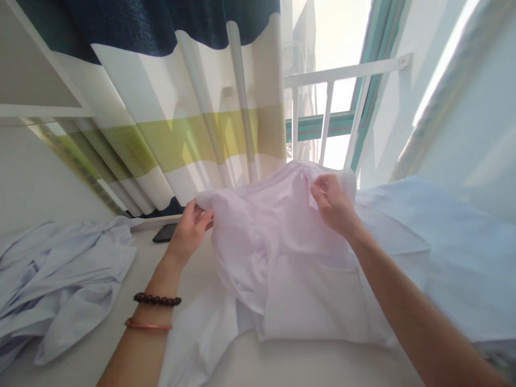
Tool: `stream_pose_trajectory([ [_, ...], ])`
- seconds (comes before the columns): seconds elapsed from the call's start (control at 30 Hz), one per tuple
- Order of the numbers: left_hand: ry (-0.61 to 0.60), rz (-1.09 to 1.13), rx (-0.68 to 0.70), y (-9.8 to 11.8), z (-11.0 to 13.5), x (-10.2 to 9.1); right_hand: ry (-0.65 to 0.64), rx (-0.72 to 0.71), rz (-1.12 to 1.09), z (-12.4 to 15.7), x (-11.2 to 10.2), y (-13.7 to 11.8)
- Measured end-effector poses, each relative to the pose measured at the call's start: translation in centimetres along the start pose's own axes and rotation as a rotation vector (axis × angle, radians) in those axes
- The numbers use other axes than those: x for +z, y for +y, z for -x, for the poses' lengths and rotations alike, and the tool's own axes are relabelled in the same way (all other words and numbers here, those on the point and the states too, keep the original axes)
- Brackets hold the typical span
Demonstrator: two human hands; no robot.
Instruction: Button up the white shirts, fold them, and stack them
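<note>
A white garment [250, 231], thin and wrinkled, is held up in front of me, its lower part resting on the pale surface. On the left, my left hand [192, 226] pinches the garment's upper left edge between thumb and fingers. My right hand [332, 207] is closed on the cloth near the upper right, with fingers bunched together. Folds hide the garment's exact cut, though a sleeve-like length trails down toward the lower left. A dark beaded bracelet and a reddish band circle my left wrist.
A crumpled white cloth [60, 285] lies at left, and more white fabric [467, 252] spreads at right. A dark flat phone-like object [164, 233] sits behind my left hand. Beyond hang a striped curtain [193, 134] and a white railing [346, 71] before the window.
</note>
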State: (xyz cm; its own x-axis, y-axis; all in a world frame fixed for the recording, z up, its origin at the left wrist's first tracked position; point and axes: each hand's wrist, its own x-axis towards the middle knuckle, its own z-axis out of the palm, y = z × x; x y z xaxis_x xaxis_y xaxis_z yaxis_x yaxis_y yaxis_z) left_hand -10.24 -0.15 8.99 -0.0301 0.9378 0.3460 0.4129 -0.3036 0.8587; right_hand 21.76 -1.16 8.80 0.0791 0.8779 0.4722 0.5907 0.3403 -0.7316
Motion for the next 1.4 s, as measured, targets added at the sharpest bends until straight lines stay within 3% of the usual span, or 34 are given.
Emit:
stream_pose_trajectory([
  [0.1, -0.153, -0.360, -0.095, -0.9, 0.5, -0.2, -0.418, 0.162, 0.246, 0.9, 0.4, 0.5],
  [0.17, -0.341, -0.608, -0.191, -1.4, 1.0, -0.4, -0.713, 0.201, 0.374, 1.4, 0.2, 0.4],
  [0.2, -0.457, -0.687, -0.231, -1.4, 1.4, -0.5, -0.795, 0.195, 0.420, 1.6, 0.1, 0.3],
  [0.27, -0.637, -0.777, -0.266, -0.9, 2.0, -0.5, -0.822, 0.153, 0.478, 1.9, -0.2, -0.2],
  [0.43, -0.894, -0.756, -0.155, 2.2, 3.6, 0.8, -0.717, -0.078, 0.443, 2.5, -0.2, -2.6],
  [0.57, -1.131, -0.547, -0.115, 3.0, 4.5, 2.6, -0.907, -0.111, 0.371, 3.7, 1.6, -4.3],
  [0.67, -1.124, -0.526, -0.126, 2.2, 4.5, 3.5, -1.086, -0.044, 0.489, 4.3, 3.6, -4.2],
  [0.73, -1.085, -0.514, -0.159, 1.7, 4.2, 3.1, -1.123, -0.015, 0.553, 4.2, 4.2, -3.7],
  [0.83, -1.043, -0.492, -0.181, 1.9, 3.5, 1.0, -1.101, 0.043, 0.560, 3.2, 2.9, -2.9],
  [0.93, -0.928, -0.468, -0.177, 2.4, 2.8, -2.2, -0.945, 0.105, 0.493, 1.8, -0.6, -2.0],
  [1.03, -0.706, -0.466, -0.179, 2.4, 2.3, -4.9, -0.701, 0.158, 0.458, 0.7, -4.1, -1.2],
  [1.13, -0.542, -0.468, -0.159, 1.8, 1.8, -6.2, -0.536, 0.126, 0.394, 0.4, -5.9, -0.8],
  [1.2, -0.479, -0.482, -0.119, 1.3, 1.6, -6.3, -0.494, 0.101, 0.339, 0.7, -6.2, -1.1],
  [1.27, -0.445, -0.476, -0.093, 0.9, 1.5, -6.4, -0.576, 0.083, 0.248, 1.2, -6.1, -2.0],
  [1.4, -0.518, -0.417, -0.162, 0.4, 1.6, -6.8, -1.146, 0.093, -0.083, 2.3, -5.5, -4.3],
])
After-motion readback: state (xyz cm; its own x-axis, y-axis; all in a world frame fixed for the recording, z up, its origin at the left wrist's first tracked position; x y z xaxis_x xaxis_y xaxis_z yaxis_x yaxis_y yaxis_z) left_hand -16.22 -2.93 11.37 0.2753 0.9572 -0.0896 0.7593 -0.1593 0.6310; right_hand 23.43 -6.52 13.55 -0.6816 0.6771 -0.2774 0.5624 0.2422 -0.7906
